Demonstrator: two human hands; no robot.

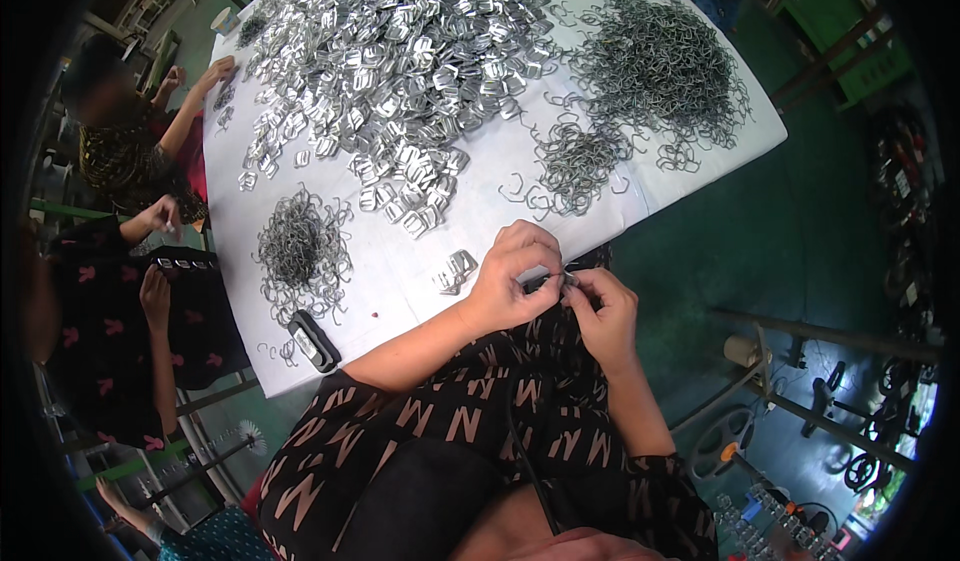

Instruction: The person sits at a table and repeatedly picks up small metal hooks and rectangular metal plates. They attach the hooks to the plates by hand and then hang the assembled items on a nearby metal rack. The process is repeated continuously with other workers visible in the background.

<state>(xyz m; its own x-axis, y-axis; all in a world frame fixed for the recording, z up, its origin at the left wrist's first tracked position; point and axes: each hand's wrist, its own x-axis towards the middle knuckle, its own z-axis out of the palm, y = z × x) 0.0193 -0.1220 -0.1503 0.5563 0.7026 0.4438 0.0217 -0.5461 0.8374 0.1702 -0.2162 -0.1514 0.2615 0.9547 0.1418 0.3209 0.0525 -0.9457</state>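
My left hand [515,276] and my right hand [603,313] meet just off the near edge of the white-covered table [390,271]. Thumbs and fingers of both pinch a small metal piece [569,279], mostly hidden by the fingertips, so its exact kind does not show. Left of my left hand lie a few silver metal buckles [458,271]. Farther back spreads a large heap of flat, slotted silver buckles [400,71]. Bent wire hooks lie in a small pile [580,166] beyond my hands and in another pile [300,246] to the left.
A bigger pile of wire hooks [665,66] covers the far right of the table. Near the front left corner sits a dark oblong case [314,341]. People work along the left side, one person's hand [157,296] beside a dark strip with buckles. A metal frame [760,361] stands at right.
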